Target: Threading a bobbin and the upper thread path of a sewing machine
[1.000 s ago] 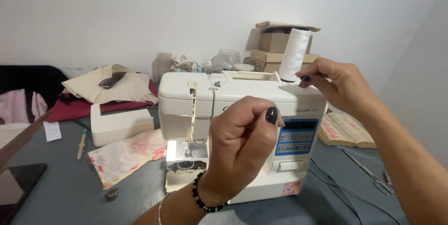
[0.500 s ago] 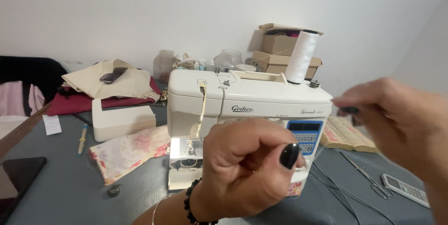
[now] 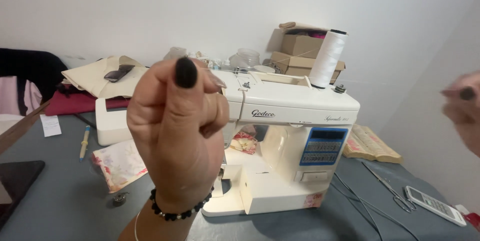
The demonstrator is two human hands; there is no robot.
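Threading step: left hand (image 3: 177,136) fisted in front of the sewing machine (image 3: 280,141), fingers pinched on thread from the white spool (image 3: 327,60) atop it, right hand (image 3: 462,108) blurred at right, grip unclear; next needs taut guiding.

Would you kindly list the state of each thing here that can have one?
left hand: raised, closed in a fist, fingertips pinched.
right hand: blurred at the frame edge, fingers pinched.
sewing machine: upright on the grey table.
thread spool: standing upright on the machine.
scissors: lying flat, closed.
cardboard box: flaps open.
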